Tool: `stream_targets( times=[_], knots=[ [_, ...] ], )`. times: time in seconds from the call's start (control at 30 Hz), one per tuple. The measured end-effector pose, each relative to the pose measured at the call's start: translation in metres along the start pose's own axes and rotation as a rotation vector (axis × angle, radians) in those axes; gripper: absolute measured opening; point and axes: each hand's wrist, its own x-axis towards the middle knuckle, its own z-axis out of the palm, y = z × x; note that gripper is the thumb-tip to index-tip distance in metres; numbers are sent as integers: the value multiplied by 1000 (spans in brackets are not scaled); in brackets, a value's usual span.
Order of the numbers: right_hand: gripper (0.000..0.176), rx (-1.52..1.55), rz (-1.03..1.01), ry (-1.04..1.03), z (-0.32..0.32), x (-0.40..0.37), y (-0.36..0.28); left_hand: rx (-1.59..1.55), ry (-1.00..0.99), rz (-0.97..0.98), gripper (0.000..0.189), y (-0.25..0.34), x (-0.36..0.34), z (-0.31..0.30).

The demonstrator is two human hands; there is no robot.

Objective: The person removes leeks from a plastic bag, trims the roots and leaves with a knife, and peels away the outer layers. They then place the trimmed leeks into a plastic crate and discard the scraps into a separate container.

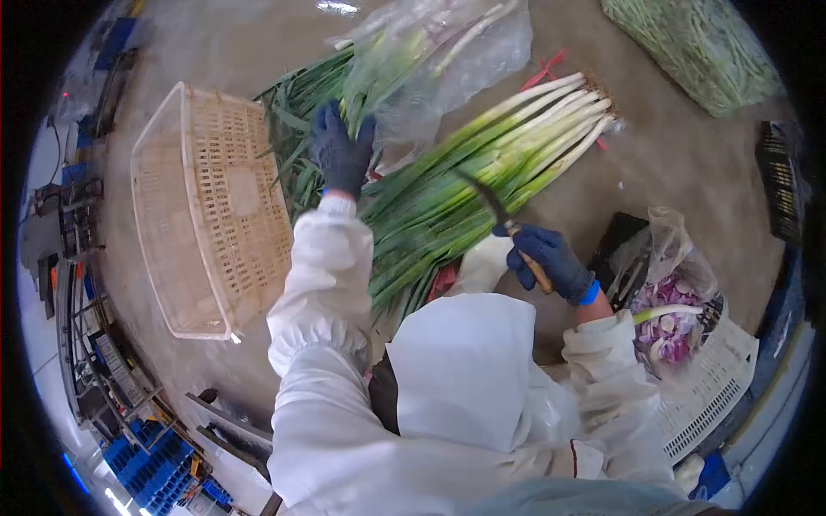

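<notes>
My left hand [344,153], in a dark blue glove, reaches to the leaves of a pile of green onions [297,103], its fingers apart beside a clear plastic sheet [465,60]. In my right hand [555,262], also gloved, is a curved knife [492,201] with a wooden handle; its dark blade points up and left over the leaves. A large bundle of green onions [508,146] lies between my hands, white root ends toward the upper right. Red ties [542,70] show near the roots and the leaf end.
An empty-looking cream plastic crate [232,202] stands at the left. To the right, a bag of purple onion peelings [667,322] sits in a white crate [714,387]. Wrapped green vegetables [697,52] lie at the top right, near a black crate [779,181].
</notes>
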Motion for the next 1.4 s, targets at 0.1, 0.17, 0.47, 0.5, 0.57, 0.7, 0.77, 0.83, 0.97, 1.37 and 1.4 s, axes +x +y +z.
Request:
stream_targets(
  times=[0.1, 0.17, 0.47, 0.5, 0.57, 0.7, 0.77, 0.83, 0.97, 1.37, 1.4],
  knots=[
    [34, 103, -142, 216, -7, -5, 0, -286, -50, -254, 69, 7, 35, 107],
    [33, 152, -219, 332, -11, -3, -5, -1378, -657, -702, 62, 45, 51, 133],
    [41, 96, -689, 410, -36, -12, -114, -1339, -416, 76, 41, 239, 48, -18],
    [42, 100, -648, 430, -34, -17, -121, -1376, -417, 133, 53, 242, 42, -43],
    [45, 137, -600, 468, -32, -23, -126, -1340, -511, 182, 72, 250, 12, -88],
    [48, 352, -632, 459, -27, -45, -110, -1200, -820, 451, 78, 268, -24, -118],
    [45, 338, -607, 470, -34, -60, -112, -1246, -720, 575, 73, 270, -30, -102],
    [45, 162, -556, 590, -65, -73, -105, -1201, -620, 712, 64, 269, -30, -88],
    [45, 134, -648, 760, -79, -88, -99, -1166, -759, 367, 35, 207, -25, -40],
    [50, -244, -674, 953, -90, -100, -98, 196, -660, 389, 96, 105, 25, 142],
    [49, -311, -705, 1032, -99, -99, -99, 222, -758, 402, 90, 106, 35, 137]
  ],
)
